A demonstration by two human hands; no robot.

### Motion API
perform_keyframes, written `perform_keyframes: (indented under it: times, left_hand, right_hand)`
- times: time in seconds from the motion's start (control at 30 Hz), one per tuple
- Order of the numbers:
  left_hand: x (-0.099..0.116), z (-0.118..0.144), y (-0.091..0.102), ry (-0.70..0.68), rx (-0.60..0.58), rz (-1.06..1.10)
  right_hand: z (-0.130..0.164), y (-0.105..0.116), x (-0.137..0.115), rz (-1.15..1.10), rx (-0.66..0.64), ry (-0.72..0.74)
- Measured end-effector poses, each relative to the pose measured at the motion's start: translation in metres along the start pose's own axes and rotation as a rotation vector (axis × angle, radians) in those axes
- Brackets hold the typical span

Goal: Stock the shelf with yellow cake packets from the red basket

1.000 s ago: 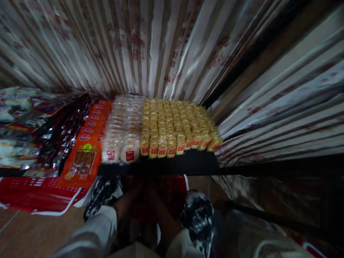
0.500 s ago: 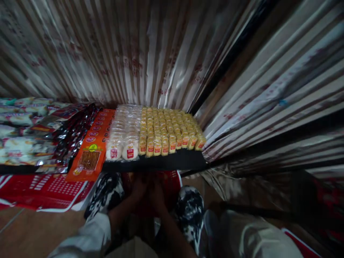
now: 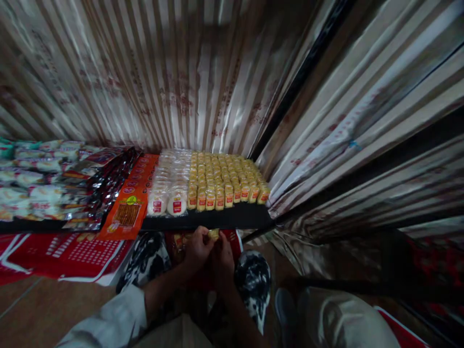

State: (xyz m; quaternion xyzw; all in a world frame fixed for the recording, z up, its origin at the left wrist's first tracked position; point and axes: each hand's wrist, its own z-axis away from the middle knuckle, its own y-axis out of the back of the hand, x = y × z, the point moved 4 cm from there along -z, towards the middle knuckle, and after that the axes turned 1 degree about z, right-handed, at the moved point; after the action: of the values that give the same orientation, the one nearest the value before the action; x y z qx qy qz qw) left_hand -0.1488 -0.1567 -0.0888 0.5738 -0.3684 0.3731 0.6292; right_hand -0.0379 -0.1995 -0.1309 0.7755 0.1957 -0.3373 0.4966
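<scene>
My left hand (image 3: 197,249) and my right hand (image 3: 224,256) are close together just below the front edge of the black shelf (image 3: 217,216). Between their fingertips is a small yellow wrapped snack (image 3: 213,235), pinched from both sides. Under my hands, a red bag (image 3: 174,246) between my knees has more yellow-wrapped pieces inside, mostly in shadow. Upright rows of similar yellow wrapped snacks (image 3: 224,181) fill the right part of the shelf. Beside them stand two rows of round white wrapped snacks (image 3: 167,186).
Orange packets (image 3: 125,212), dark shiny packets (image 3: 112,183) and white packets (image 3: 43,193) continue leftward along the shelf. Striped plastic sheeting (image 3: 174,72) hangs behind. A black pole (image 3: 290,96) slants at the right. Someone's pale-trousered leg (image 3: 340,314) is at lower right.
Both hands have risen from the shadowed red bag towards the shelf's edge. A yellow wrapped snack now shows between the fingertips. The view has shifted slightly.
</scene>
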Motion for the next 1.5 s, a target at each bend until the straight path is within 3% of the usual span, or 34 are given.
perform_keyframes:
  times: [0.13, 0.3, 0.6, 0.93, 1.1, 1.23, 1.5]
  left_hand:
    - [0.028, -0.01, -0.002, -0.045, 0.0, -0.01]
    - [0.059, -0.029, -0.017, -0.109, 0.01, -0.012]
    - [0.094, -0.061, -0.059, -0.298, -0.038, 0.08]
    - [0.085, -0.085, -0.081, -0.335, -0.031, -0.049]
    - [0.081, -0.089, -0.081, -0.341, -0.06, -0.119]
    - [0.079, -0.087, -0.08, -0.353, -0.089, -0.135]
    - [0.072, -0.092, -0.085, -0.367, -0.124, -0.144]
  right_hand:
    - [-0.015, 0.017, -0.012, 0.02, 0.06, 0.057]
    - [-0.044, 0.04, -0.014, 0.025, 0.115, 0.039]
    - [-0.113, 0.056, 0.02, -0.057, 0.258, -0.035]
    - [-0.16, 0.039, 0.038, -0.036, 0.145, -0.038]
    - [-0.163, 0.033, 0.044, -0.087, 0.168, -0.061]
    - [-0.158, 0.034, 0.048, -0.128, 0.24, 0.004]
    - [-0.161, 0.027, 0.052, -0.133, 0.23, 0.074]
